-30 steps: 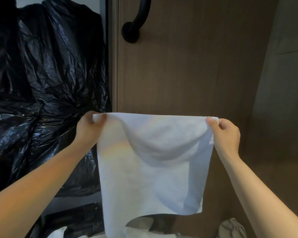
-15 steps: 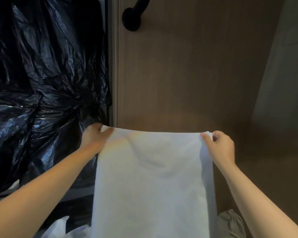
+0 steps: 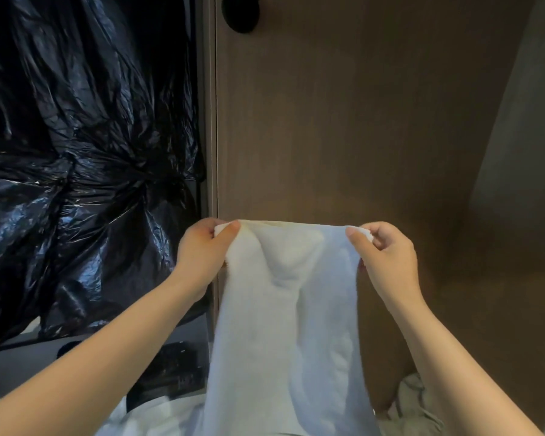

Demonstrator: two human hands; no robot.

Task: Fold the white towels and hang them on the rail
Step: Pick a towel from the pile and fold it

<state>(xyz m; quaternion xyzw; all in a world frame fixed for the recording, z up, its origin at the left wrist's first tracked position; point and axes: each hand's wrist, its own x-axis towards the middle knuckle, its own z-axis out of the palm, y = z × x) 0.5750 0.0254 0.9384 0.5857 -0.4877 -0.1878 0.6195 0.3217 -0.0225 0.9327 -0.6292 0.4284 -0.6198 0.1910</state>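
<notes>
Two hands hold up one white towel (image 3: 283, 325); its bottom runs out of view. The left hand (image 3: 202, 256) pinches the top left corner and the right hand (image 3: 384, 259) pinches the top right, before a brown door (image 3: 359, 121)

White towel (image 3: 283, 325): soft matt terry cloth. Bags (image 3: 82, 158), left: glossy, crinkled black plastic. Door panel (image 3: 343, 114): matt brown wood grain. Knob (image 3: 240, 14): matt black.

- Flat brown wooden panel (image 3: 359, 121) closes the way forward, just behind the hanging white cloth towel (image 3: 290, 309).
- Crinkled black plastic bags (image 3: 76, 152) fill the left side.
- Above the towel, the room is free.
</notes>
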